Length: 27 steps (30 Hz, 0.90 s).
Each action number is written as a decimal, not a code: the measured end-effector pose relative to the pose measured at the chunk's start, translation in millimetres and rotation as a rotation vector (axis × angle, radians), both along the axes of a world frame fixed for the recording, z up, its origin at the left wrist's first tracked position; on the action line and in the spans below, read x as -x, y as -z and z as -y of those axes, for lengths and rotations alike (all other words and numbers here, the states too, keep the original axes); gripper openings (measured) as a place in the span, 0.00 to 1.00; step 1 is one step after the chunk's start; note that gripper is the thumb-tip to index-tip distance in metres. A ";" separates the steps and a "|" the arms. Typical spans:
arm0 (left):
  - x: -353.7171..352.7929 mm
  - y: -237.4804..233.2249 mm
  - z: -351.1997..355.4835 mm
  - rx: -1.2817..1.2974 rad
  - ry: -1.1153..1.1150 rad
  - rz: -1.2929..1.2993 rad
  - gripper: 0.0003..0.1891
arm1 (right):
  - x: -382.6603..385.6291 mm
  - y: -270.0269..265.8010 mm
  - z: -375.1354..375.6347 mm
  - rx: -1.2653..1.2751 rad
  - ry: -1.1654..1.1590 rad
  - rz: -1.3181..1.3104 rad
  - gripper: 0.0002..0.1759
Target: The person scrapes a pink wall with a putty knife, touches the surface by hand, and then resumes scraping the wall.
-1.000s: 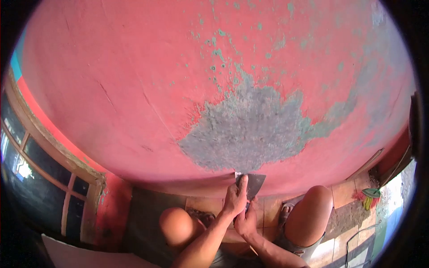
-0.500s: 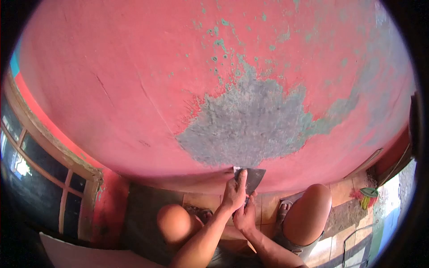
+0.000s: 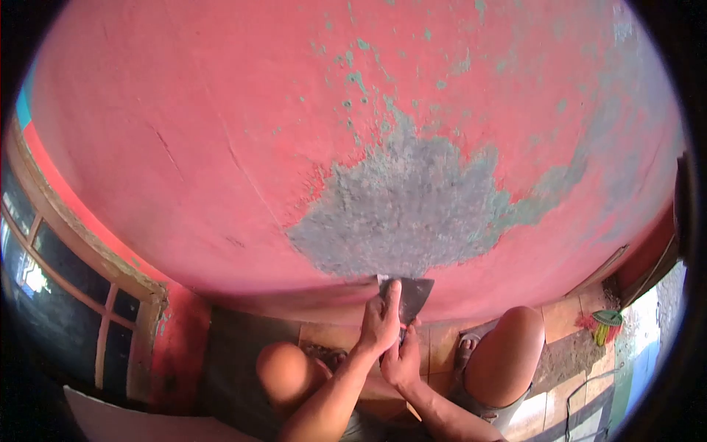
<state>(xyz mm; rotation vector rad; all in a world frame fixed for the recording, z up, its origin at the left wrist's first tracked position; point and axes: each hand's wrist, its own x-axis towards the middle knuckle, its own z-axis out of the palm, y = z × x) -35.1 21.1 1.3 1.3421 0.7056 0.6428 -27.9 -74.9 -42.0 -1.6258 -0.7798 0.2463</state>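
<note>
Both of my hands are closed on one scraper, whose wide dark blade (image 3: 417,295) points up at the wall. My left hand (image 3: 379,324) grips it higher up, with the thumb lying along the blade's left part. Lower down, my right hand (image 3: 401,359) wraps around the handle, which is mostly hidden by the fingers. The blade's top edge is right at the lower border of a bare grey patch (image 3: 405,206). Around that patch, the wall (image 3: 184,147) has red-pink paint with flaked greenish spots above.
My bent knees (image 3: 508,357) flank my arms, with sandalled feet on the tiled floor (image 3: 563,318). A framed window (image 3: 77,258) is at the left. On the right lies a broom head (image 3: 607,318) with coloured bristles, near a dark cable (image 3: 568,412).
The whole view has shifted slightly, the wall appearing a little farther left. My hands keep the same grip, and the scraper stays at the patch's lower border.
</note>
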 end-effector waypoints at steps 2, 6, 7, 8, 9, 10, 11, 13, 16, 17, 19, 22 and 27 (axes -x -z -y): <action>-0.6 -11.1 7.1 -0.024 -0.012 -0.054 0.30 | -2.6 -7.2 6.4 0.164 -0.196 -0.372 0.18; 3.8 20.8 -1.1 -0.106 -0.004 -0.160 0.30 | 8.9 -7.7 6.3 -0.013 -0.115 -0.336 0.18; 4.5 7.7 4.7 -0.067 -0.007 -0.143 0.30 | 9.8 -10.6 6.1 -0.038 -0.092 -0.333 0.18; 4.0 1.6 6.9 -0.024 -0.008 -0.130 0.31 | 10.7 -13.6 5.8 -0.062 -0.070 -0.329 0.18; 5.2 4.6 6.0 0.044 0.019 -0.132 0.32 | 12.1 -11.6 4.6 -0.076 -0.039 -0.345 0.18; 7.5 13.4 6.5 -0.004 0.010 -0.155 0.32 | 10.8 -12.2 5.5 -0.055 -0.040 -0.272 0.19; 7.1 21.6 3.0 -0.061 0.004 -0.171 0.32 | 9.6 -12.8 6.5 -0.036 -0.039 -0.200 0.19; 4.1 3.5 3.3 -0.190 -0.025 -0.198 0.33 | 8.1 -3.8 4.5 -0.059 -0.014 0.008 0.20; 3.4 4.1 2.4 -0.146 -0.037 -0.156 0.32 | -0.4 7.8 -6.2 -0.069 0.039 0.144 0.19; 2.4 6.8 -1.4 -0.118 -0.015 -0.105 0.31 | 1.8 9.4 -4.1 -0.049 -0.008 -0.016 0.20; 2.1 4.1 0.3 -0.017 0.014 -0.059 0.30 | 0.9 -15.5 2.1 0.034 -0.118 -0.347 0.20; 0.7 18.4 -1.6 -0.036 0.014 -0.090 0.30 | 2.5 -11.2 0.3 -0.027 -0.062 -0.123 0.20; 2.5 -26.8 3.8 0.033 -0.014 -0.048 0.32 | 8.6 5.1 2.4 0.021 -0.041 -0.158 0.22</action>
